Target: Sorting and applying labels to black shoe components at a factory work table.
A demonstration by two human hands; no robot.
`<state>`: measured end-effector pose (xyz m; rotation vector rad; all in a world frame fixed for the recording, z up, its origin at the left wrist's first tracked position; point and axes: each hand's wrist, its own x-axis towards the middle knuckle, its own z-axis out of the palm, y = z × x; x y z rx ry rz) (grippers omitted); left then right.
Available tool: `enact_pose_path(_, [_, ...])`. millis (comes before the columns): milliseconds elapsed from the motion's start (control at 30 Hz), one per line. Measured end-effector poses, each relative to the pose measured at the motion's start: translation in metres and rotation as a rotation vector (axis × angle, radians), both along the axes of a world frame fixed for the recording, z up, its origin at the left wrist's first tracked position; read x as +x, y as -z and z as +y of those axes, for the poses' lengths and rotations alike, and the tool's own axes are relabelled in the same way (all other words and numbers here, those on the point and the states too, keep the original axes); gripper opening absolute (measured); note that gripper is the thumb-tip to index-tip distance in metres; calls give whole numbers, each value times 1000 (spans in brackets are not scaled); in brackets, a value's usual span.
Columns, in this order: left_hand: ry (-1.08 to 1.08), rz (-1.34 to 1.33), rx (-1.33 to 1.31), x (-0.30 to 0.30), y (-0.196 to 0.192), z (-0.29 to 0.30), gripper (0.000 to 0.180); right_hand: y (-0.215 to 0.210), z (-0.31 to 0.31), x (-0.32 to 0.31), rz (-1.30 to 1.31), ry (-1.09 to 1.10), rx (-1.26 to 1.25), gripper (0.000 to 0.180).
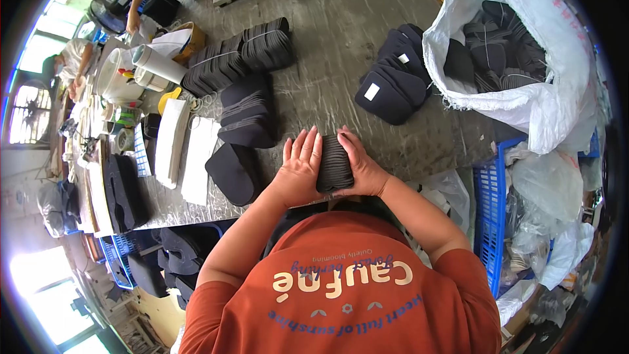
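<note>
A compact stack of thin black pads (335,164) is at the near edge of the counter (327,46). The left hand (300,169), fingers extended, and the right hand (363,167) hold it between them. Farther right, black labelled pads (393,88) lie near a white woven sack (567,46).

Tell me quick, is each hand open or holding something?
Left hand: open, fingers straight, against the left side of the black pad stack.
Right hand: holding the stack's right side.
</note>
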<state>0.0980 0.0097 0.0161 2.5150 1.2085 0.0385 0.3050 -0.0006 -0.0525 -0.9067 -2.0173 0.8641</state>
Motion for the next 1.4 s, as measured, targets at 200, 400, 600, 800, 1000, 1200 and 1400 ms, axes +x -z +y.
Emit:
enact_pose_path(200, [-31,-290,-84,-5,3,3,121,-5,-1,5,-5,28,-125,119])
enact_pose_path(400, [-522,-1256,-405,-17,57,-5,86,-13,0,9,73,-17,-164,122])
enact_pose_path(600, [-742,-1590,-669,-14,65,-7,79,-12,0,4,123,-21,-136,119])
enact_pose_path(800, [-177,-478,81,-20,21,17,97,-8,0,5,107,30,-124,113])
enact_pose_path(1000, [54,-126,-27,-6,-8,4,133,-2,1,11,132,106,-108,116])
enact_pose_path(1200, [14,-16,1,3,3,0,121,7,-3,13,307,34,-340,138])
enact_pose_path(1400, [2,-59,5,9,3,2,122,2,-1,13,297,22,-393,141])
